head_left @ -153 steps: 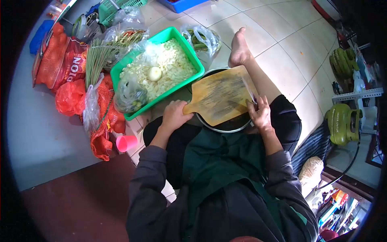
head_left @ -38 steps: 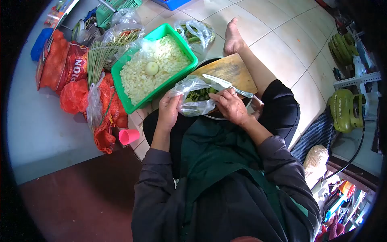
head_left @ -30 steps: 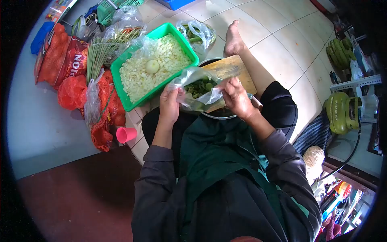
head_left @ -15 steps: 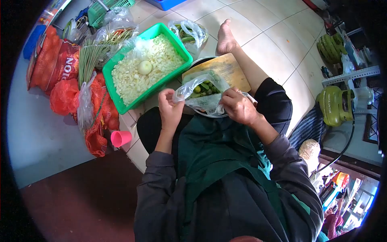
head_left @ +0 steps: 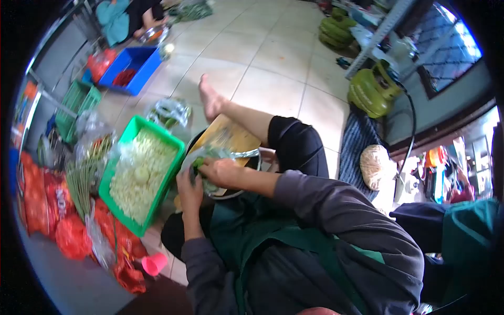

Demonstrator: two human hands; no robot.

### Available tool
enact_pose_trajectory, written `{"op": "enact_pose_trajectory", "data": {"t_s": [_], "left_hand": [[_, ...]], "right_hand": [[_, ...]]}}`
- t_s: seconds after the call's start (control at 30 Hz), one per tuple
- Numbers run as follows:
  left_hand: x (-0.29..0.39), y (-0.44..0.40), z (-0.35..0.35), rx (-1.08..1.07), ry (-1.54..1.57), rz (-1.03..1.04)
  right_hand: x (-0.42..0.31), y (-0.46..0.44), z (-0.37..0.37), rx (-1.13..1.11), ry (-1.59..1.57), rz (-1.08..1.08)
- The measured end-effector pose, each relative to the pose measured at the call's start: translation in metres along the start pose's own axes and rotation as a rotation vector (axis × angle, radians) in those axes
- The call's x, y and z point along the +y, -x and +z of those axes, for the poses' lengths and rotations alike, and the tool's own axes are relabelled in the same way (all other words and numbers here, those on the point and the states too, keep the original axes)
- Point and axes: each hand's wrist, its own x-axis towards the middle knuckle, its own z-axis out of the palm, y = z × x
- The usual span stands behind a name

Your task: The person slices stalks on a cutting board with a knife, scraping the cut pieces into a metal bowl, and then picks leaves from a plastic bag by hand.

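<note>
My left hand (head_left: pixel 190 190) is closed on the near left edge of a clear plastic bag (head_left: pixel 211 153). My right hand (head_left: pixel 223 172) reaches into the bag's mouth, its fingers curled at the green contents (head_left: pixel 198 162); what they hold is hidden. Behind the bag a wooden cutting board (head_left: pixel 236 135) lies across a round metal pot (head_left: pixel 253 161) between my legs. The knife (head_left: pixel 245 154) rests over the board's near right part. Beside my left hand is a green tray (head_left: pixel 181 149) of chopped pale pieces, with a whole peeled onion (head_left: pixel 142 174) on top.
A pink cup (head_left: pixel 154 264) lies at the lower left near red net bags (head_left: pixel 113 226). Farther off are a blue tray (head_left: pixel 137 79) and a person's hands over a metal bowl (head_left: pixel 155 34). Green gas cylinders (head_left: pixel 374 90) stand right; another person's clothing (head_left: pixel 470 226) shows lower right.
The view has swung right, shifting the scene left and bringing other people into view. My right hand has moved from the bag's right edge into its mouth. The bag was brought out earlier, onto the board.
</note>
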Motion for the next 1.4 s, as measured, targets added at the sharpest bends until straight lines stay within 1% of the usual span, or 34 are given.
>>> {"op": "enact_pose_trajectory", "data": {"t_s": [0.07,0.17,0.27,0.37,0.4,0.5,0.53,0.63,0.67,0.77,0.8,0.83,0.9,1.0,1.03,1.1,1.23,1.3,1.33,1.37,1.4], "left_hand": [[-0.021,0.004,0.007,0.007,0.012,0.076],[-0.022,0.008,0.008,0.035,0.083,0.004],[-0.026,0.01,0.011,0.098,0.029,0.035],[-0.011,0.008,0.002,0.077,0.107,0.023],[-0.01,0.008,0.002,0.132,0.079,0.058],[-0.005,0.006,-0.004,0.407,-0.197,0.305],[0.015,0.006,-0.011,0.489,-0.307,0.384],[0.028,0.004,-0.009,0.445,-0.22,0.644],[0.024,0.006,-0.004,0.347,-0.176,0.679],[0.011,0.011,0.011,0.175,-0.049,0.393],[0.008,0.01,0.011,0.13,-0.007,0.253],[0.004,0.009,0.01,0.098,0.019,0.212],[-0.001,0.006,0.008,0.04,0.068,0.127],[-0.002,0.003,0.009,0.037,0.007,0.203],[-0.002,0.003,0.009,0.037,-0.024,0.21],[-0.003,0.003,0.008,0.041,-0.088,0.222],[-0.009,0.005,0.009,0.023,-0.097,0.237],[-0.017,0.006,0.011,0.02,-0.088,0.23],[-0.01,0.006,0.009,0.017,-0.008,0.219],[-0.01,0.004,0.012,0.035,-0.038,0.242],[-0.016,0.004,0.015,0.056,-0.074,0.255]], "right_hand": [[-0.006,-0.007,-0.009,-0.043,0.041,0.035],[-0.008,-0.015,0.012,0.027,0.113,0.074],[-0.004,-0.02,0.02,0.009,0.176,0.001],[-0.007,-0.016,0.013,0.016,0.197,-0.049],[-0.006,-0.016,0.016,0.044,0.209,-0.054],[0.003,-0.015,0.023,0.01,0.218,-0.05],[0.002,-0.015,0.018,-0.001,0.216,-0.018],[-0.003,-0.012,0.01,0.003,0.221,0.005],[-0.005,-0.012,0.008,-0.008,0.215,0.007],[-0.009,-0.016,0.01,-0.072,0.189,0.023],[-0.01,-0.019,0.008,-0.114,0.18,0.041],[-0.01,-0.02,0.008,-0.156,0.169,0.058],[-0.01,-0.021,0.007,-0.168,0.175,0.052],[-0.007,-0.022,0.009,-0.131,0.225,0.0],[-0.007,-0.023,0.012,-0.11,0.245,-0.023],[-0.004,-0.025,0.014,-0.125,0.238,-0.004],[-0.001,-0.019,0.003,-0.116,0.232,-0.037],[0.005,-0.013,-0.005,-0.104,0.146,0.009],[0.009,-0.012,-0.01,-0.109,0.079,0.022],[0.015,-0.013,-0.014,-0.117,0.01,0.027],[0.025,-0.014,-0.012,-0.106,0.005,-0.022]]}}
